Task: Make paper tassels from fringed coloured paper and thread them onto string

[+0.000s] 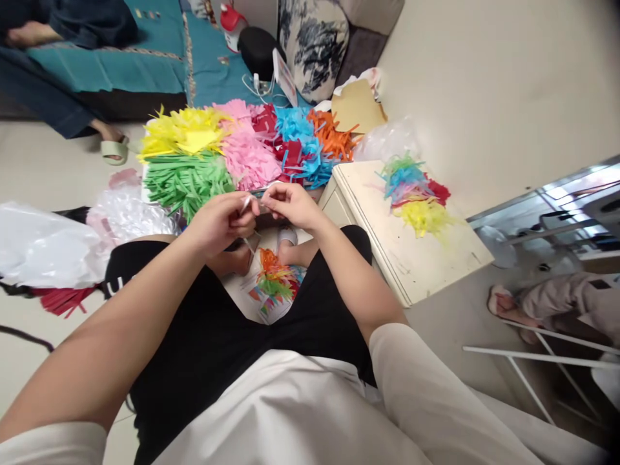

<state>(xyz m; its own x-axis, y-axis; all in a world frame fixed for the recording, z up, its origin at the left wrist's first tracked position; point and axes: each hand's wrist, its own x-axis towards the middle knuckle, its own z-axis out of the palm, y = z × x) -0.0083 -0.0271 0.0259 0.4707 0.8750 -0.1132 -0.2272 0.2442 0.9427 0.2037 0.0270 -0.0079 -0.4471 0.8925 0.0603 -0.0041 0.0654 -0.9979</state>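
Note:
Both hands meet in front of my knees, over the front edge of the tissue-paper piles. My left hand (223, 221) is closed with a thin white string (246, 204) between thumb and fingers. My right hand (294, 204) pinches close to it, thumb against forefinger, seemingly on the other part of the string; the fine end is hard to make out. Just beyond the hands lie fringed strips: green (188, 181), yellow (186, 132), pink (249, 152), blue (295, 126) and orange (332, 135). Below, between my feet, rests a multicoloured tassel bunch (276, 278).
A cream cabinet (387, 258) on the right bears another multicoloured tassel bunch (416, 194). Clear plastic bags (130, 213) and a white bag (48, 245) lie at left. Another person's slippered foot (113, 148) is at upper left; someone's leg (566, 297) shows at right beside a white metal frame (533, 355).

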